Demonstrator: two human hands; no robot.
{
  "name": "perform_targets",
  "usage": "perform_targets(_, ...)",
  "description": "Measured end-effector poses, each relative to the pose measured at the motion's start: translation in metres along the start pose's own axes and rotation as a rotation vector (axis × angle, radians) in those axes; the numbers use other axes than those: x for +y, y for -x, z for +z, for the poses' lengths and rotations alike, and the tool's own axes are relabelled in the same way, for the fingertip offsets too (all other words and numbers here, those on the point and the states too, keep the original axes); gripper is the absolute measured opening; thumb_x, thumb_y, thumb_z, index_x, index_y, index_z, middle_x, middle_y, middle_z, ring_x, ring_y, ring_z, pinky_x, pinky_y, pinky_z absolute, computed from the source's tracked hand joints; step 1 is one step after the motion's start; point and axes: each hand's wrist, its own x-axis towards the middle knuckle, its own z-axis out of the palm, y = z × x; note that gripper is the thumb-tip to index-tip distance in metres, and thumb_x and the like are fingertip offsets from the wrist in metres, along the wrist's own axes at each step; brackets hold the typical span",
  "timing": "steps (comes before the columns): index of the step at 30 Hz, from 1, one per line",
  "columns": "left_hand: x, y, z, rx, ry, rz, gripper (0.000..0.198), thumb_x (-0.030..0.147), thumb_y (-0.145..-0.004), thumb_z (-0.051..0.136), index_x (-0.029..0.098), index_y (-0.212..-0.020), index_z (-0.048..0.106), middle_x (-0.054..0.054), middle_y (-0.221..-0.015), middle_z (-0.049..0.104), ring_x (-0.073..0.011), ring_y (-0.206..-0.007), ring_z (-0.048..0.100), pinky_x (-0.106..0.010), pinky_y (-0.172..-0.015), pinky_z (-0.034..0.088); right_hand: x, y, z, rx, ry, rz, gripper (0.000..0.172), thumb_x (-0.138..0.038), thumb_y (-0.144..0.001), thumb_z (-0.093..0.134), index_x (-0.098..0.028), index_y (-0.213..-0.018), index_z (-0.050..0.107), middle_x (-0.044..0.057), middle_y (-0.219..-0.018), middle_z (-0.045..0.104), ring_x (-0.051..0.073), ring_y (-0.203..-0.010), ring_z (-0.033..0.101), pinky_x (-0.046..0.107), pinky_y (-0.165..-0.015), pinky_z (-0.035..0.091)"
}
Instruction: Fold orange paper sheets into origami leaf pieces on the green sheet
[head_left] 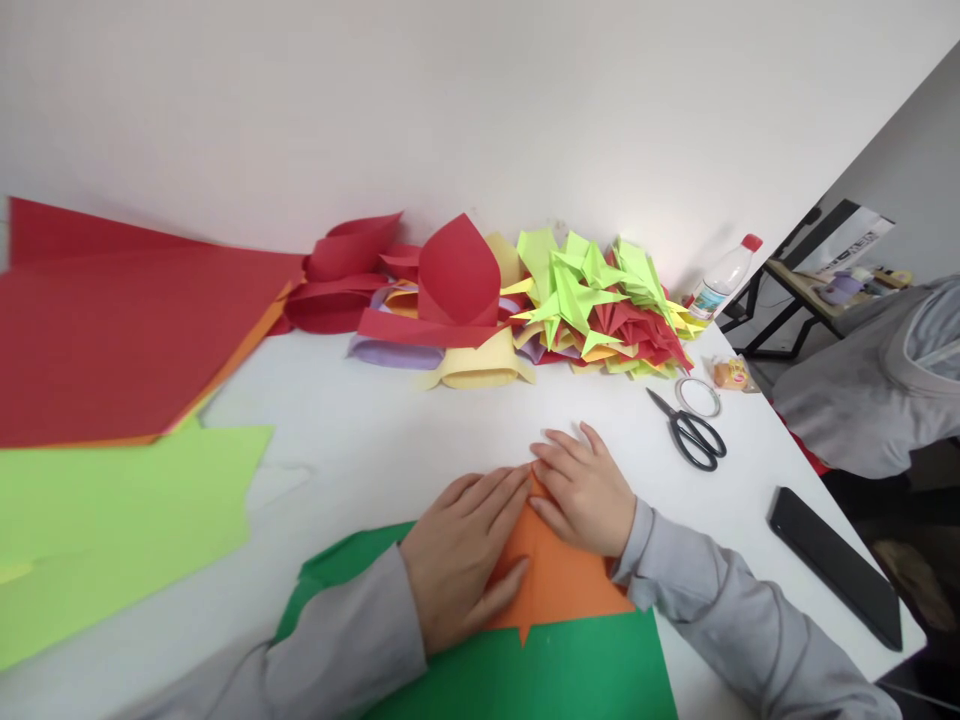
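A folded sheet of orange paper (570,575) lies on a larger green sheet (525,670) at the front of the table. My left hand (472,550) rests flat on the orange paper's left side, fingers stretched toward its top point. On the upper right side of the same paper lies my right hand (585,490), fingers spread. The fingertips of both hands come close together at the top point. A small orange tip sticks out over the green sheet at the paper's lower edge. Much of the orange paper is hidden under my hands.
Scissors (696,432), a tape roll (697,397), a wrapped snack (731,374) and a black phone (836,565) lie right. Folded paper stars (577,290), curled red paper (459,270) and a bottle (724,280) line the wall. Red (135,340) and lime sheets (135,530) lie left. Another person (862,370) is at far right.
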Motion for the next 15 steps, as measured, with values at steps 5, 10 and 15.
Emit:
perform_targets(5, -0.002, -0.002, -0.0002, 0.007, 0.015, -0.017, 0.051, 0.039, -0.084, 0.043, 0.01, -0.124, 0.055, -0.015, -0.13, 0.058, -0.0286, -0.115, 0.052, -0.044, -0.097, 0.035, -0.0014, -0.0005, -0.0015, 0.043, 0.028, -0.059, 0.03, -0.031, -0.091, 0.046, -0.011, -0.107, 0.062, 0.014, -0.109, 0.065, 0.026, -0.118, 0.05, 0.051, -0.11, 0.023)
perform_targets(10, -0.0017, -0.0054, -0.005, 0.0, 0.014, -0.026, 0.05, 0.042, -0.084, 0.044, 0.011, -0.121, 0.057, -0.014, -0.126, 0.06, -0.0282, -0.113, 0.053, -0.043, -0.096, 0.034, -0.0001, -0.0003, -0.0017, 0.065, 0.005, -0.052, 0.027, -0.031, -0.092, 0.046, -0.013, -0.104, 0.062, 0.01, -0.099, 0.067, 0.024, -0.113, 0.053, 0.049, -0.11, 0.023)
perform_targets(15, -0.0021, -0.0048, -0.005, 0.005, 0.005, -0.022, 0.048, 0.042, -0.085, 0.044, 0.011, -0.12, 0.058, -0.014, -0.125, 0.061, -0.0279, -0.111, 0.053, -0.043, -0.096, 0.034, -0.0005, 0.0006, -0.0016, 0.051, -0.009, -0.059, 0.026, -0.03, -0.093, 0.045, -0.015, -0.106, 0.061, 0.009, -0.103, 0.067, 0.024, -0.117, 0.051, 0.051, -0.112, 0.017)
